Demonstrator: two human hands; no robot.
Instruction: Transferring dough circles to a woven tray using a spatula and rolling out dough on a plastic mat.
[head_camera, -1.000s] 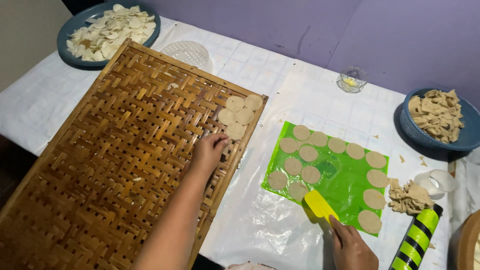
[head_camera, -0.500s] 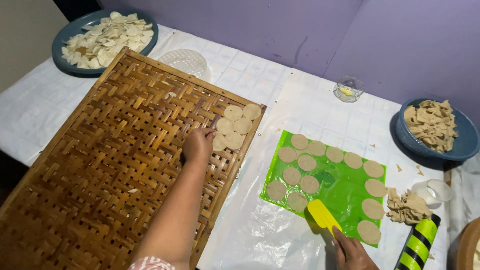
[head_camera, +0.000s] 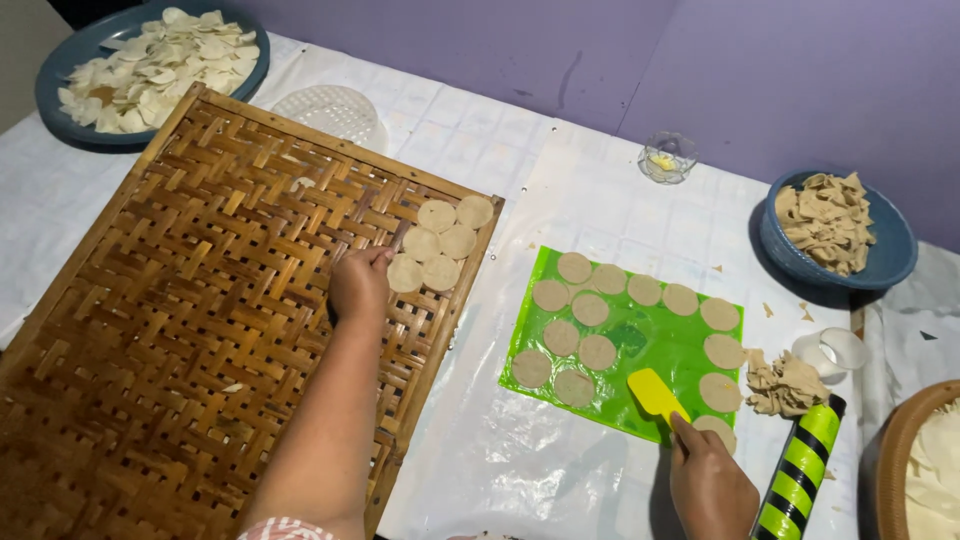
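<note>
My left hand (head_camera: 358, 285) rests on the woven bamboo tray (head_camera: 180, 330), fingertips touching a round dough disc (head_camera: 405, 273) at the edge of a small cluster of discs (head_camera: 445, 240) near the tray's far right corner. My right hand (head_camera: 708, 485) grips a yellow spatula (head_camera: 655, 393) whose blade lies on the green plastic sheet (head_camera: 640, 345). Several flat round dough discs (head_camera: 590, 308) are spread over that sheet.
A blue bowl of pale cut pieces (head_camera: 150, 65) stands far left, a blue bowl of dough scraps (head_camera: 835, 228) far right. A scrap pile (head_camera: 785, 383), a white ring cutter (head_camera: 830, 352), a green-black striped rolling pin (head_camera: 800, 470), a small glass dish (head_camera: 667, 158) and a basket rim (head_camera: 900, 450) surround the sheet.
My left hand has shifted left along the tray and set a disc beside the cluster. The right hand with the spatula stays near the sheet's near edge.
</note>
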